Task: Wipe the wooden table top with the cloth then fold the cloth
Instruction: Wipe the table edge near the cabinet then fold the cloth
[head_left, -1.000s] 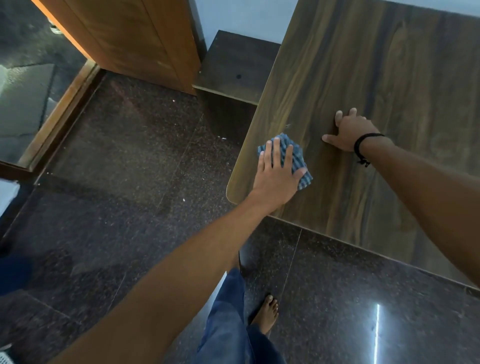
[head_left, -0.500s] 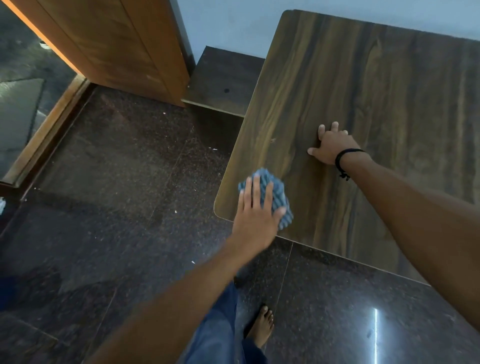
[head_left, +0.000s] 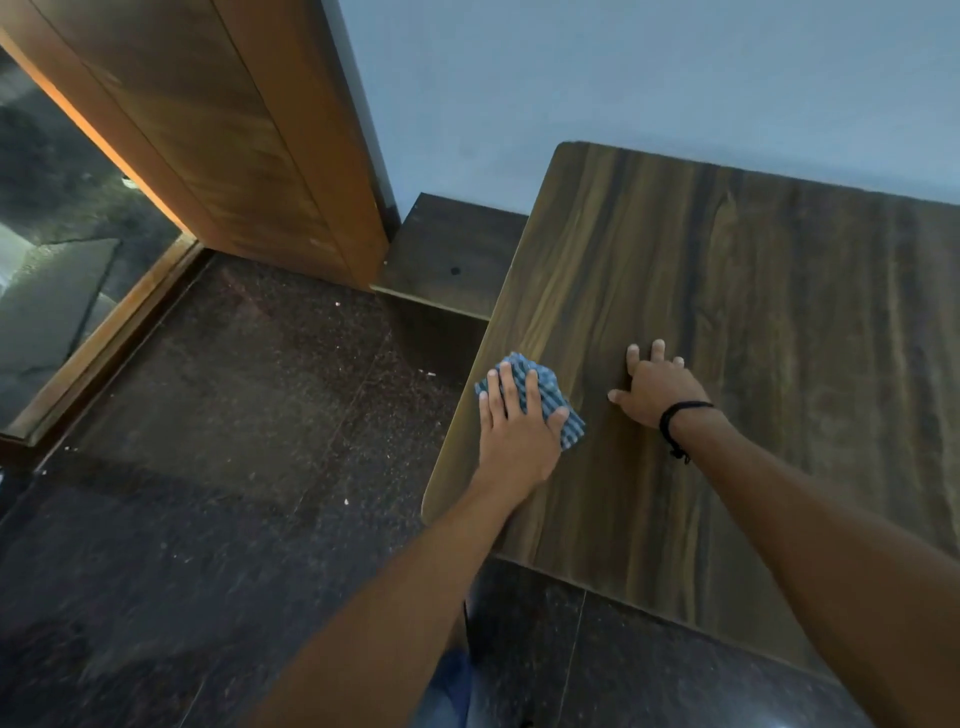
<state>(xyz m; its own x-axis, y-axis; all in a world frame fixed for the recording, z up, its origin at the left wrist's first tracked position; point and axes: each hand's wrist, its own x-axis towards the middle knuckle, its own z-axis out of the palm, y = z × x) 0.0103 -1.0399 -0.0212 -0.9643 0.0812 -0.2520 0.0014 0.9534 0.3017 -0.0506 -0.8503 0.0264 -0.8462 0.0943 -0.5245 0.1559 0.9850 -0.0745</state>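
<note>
1. The wooden table top (head_left: 753, 312) stands against a pale blue wall (head_left: 571, 67), with its left edge and near left corner in view.
2. The cloth (head_left: 548, 395), blue checked and bunched, lies on the table top right at the left edge, about halfway along it.
3. The left hand (head_left: 514, 436) presses flat on the cloth. Its fingers are straight and slightly apart, and the thumb lies against the cloth's right side.
4. The right hand (head_left: 657, 392) rests on the bare wood just right of the cloth without touching it. Its fingers are spread and it holds nothing.
5. A black wristband (head_left: 680, 415) circles the right wrist.
6. Left of the table are a dark speckled floor (head_left: 234, 415), a low dark step (head_left: 452, 249) and a wooden door (head_left: 234, 130).
</note>
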